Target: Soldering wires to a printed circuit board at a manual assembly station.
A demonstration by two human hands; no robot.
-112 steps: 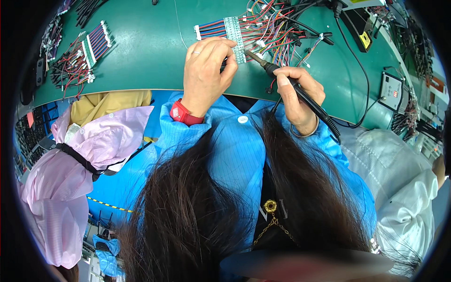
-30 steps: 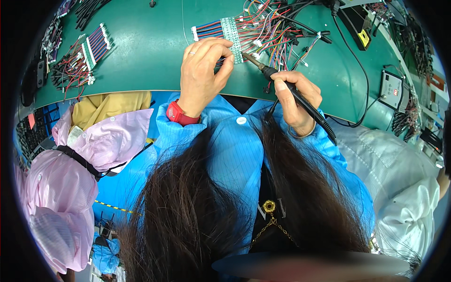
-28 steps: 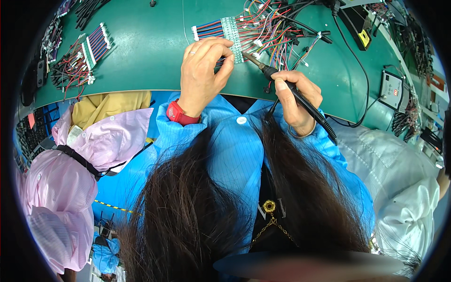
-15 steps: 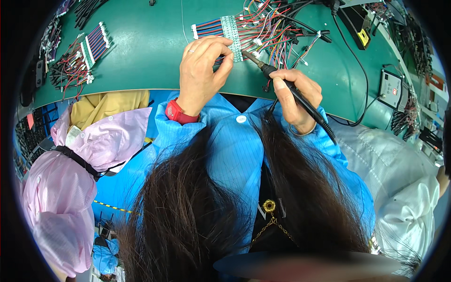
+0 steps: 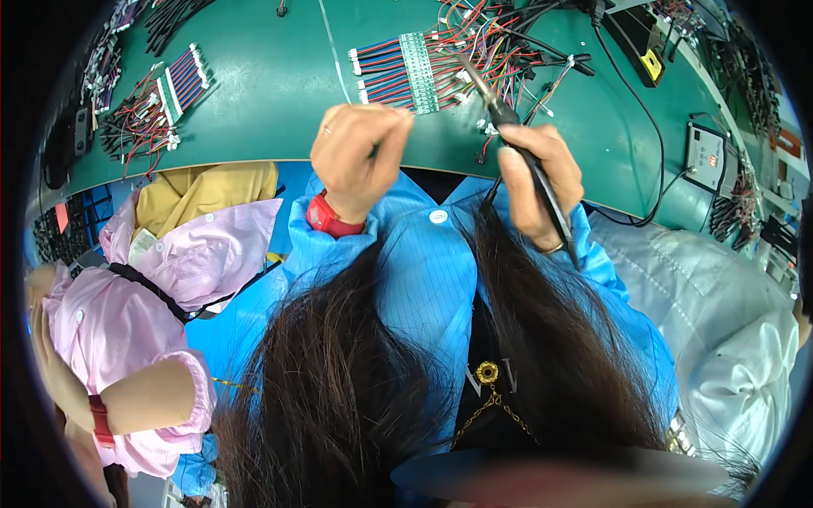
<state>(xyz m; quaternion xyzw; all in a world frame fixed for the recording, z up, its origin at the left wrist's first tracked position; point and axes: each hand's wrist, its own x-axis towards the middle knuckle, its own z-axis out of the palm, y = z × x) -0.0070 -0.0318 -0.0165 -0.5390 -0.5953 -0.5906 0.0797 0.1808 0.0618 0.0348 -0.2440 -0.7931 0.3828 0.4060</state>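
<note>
My right hand grips a soldering iron by its black handle. The iron's metal tip points up and left, over the wires beside a green circuit board strip. Short red, blue and black leads with white plugs run out on the strip's left, and a tangle of coloured wires spreads to its right. Below the strip and apart from it, my left hand is closed, knuckles up. A thin pale strand of solder wire runs down from the far edge to this hand; its end is hidden.
A second wired board lies at left on the green table, with black cables behind. A small controller box and a black cord are at right. People in pink and white sit close on both sides.
My left hand has drawn back toward me, off the board strip. The iron's tip has lifted up and away from the strip. At left, the neighbour's bare arm has come into view.
</note>
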